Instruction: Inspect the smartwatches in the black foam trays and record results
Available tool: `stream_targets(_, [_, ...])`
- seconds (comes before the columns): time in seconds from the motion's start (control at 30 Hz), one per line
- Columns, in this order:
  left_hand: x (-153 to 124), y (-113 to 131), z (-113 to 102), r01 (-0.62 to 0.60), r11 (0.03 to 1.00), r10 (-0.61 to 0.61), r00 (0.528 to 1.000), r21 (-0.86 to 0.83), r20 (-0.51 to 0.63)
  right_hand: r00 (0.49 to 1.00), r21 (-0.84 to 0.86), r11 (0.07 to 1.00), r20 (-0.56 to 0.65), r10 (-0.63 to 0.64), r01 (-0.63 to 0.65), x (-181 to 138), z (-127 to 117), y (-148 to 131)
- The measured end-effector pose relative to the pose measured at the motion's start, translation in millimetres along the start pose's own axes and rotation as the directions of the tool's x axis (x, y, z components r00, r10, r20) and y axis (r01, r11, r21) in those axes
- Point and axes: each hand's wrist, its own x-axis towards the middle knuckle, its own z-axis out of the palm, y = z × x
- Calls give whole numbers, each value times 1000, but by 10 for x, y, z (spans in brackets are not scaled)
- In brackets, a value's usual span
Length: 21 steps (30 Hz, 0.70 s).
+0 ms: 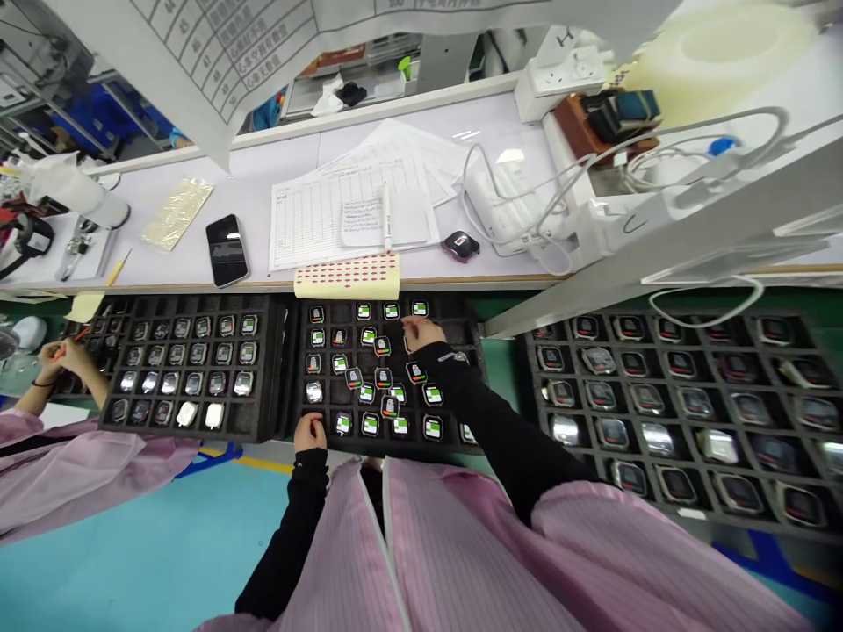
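A black foam tray (461, 325) with square cells lies in front of me, holding several smartwatch heads, many with green-and-white screens. Some dark-screened watch heads (383, 377) lie tilted across the cell walls in its middle. Above the upper right cells is my right hand (425, 334), fingers pinched together. A lit watch head (420, 308) is just behind it; whatever the fingertips hold is too small to make out. My left hand (310, 432) rests at the tray's front left corner with its fingers curled in, close to a silver watch head (314, 392); no object shows in it.
Another watch tray (256, 412) adjoins on the left, where a co-worker's hands (66, 358) work. To the right is a larger tray (536, 404) of watches, beyond a slanting grey post (593, 276). The bench behind holds papers (309, 224), a phone (226, 250) and white cables (500, 197).
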Motion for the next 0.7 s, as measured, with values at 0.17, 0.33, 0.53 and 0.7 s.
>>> stream_targets(0.17, [-60,80,83,-50,969,56,998,243,-18,917,120,917,81,-390,380,-69,355,-474])
stream_targets(0.33, [-104,169,99,-46,944,56,998,326,-23,829,90,845,162,-535,527,-92,703,-632])
stream_targets(0.53, [-138,152,104,-58,937,68,998,345,-16,770,8,778,139,-623,628,-123,901,-602])
stream_targets(0.7, [-139,127,122,-97,919,115,993,383,-23,750,-102,753,240,-616,651,-109,984,-555])
